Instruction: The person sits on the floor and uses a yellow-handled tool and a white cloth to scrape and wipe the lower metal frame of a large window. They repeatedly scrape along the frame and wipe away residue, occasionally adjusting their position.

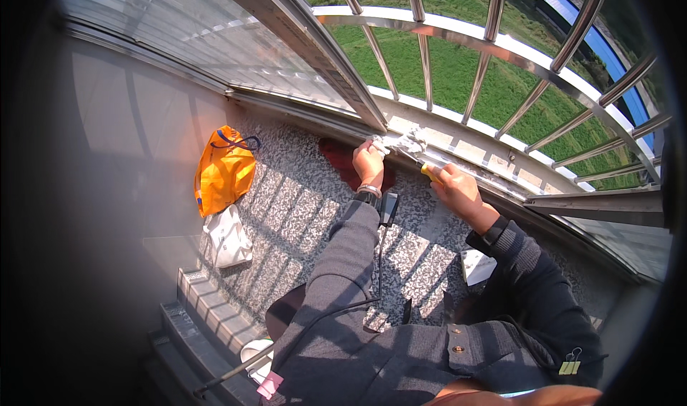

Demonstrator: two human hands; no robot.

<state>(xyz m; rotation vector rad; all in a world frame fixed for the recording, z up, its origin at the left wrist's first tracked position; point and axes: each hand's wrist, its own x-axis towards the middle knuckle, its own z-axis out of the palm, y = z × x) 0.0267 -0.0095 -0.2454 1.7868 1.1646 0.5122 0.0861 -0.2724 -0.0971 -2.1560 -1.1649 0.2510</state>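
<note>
My left hand [368,164] pinches crumpled white tissue or cloth [413,139] at the sliding window's sill track [456,162]. In my right hand [459,190] is a hand tool with a yellow handle [429,172], probably a screwdriver. Its thin metal shaft points up and left into the white wad, which hides the tip. Just left of both hands stands the edge of a sliding window sash [351,78]. A dark red cloth [339,162] lies on the speckled floor below the sill, partly behind my left hand and wrist.
An orange bag [225,172] and a white bag [229,238] rest on the floor at left. Steps [220,304] descend at lower left. A white box [476,267] sits under my right forearm. Metal railing bars [424,68] stand outside. A black device [389,208] with a cord is near my left wrist.
</note>
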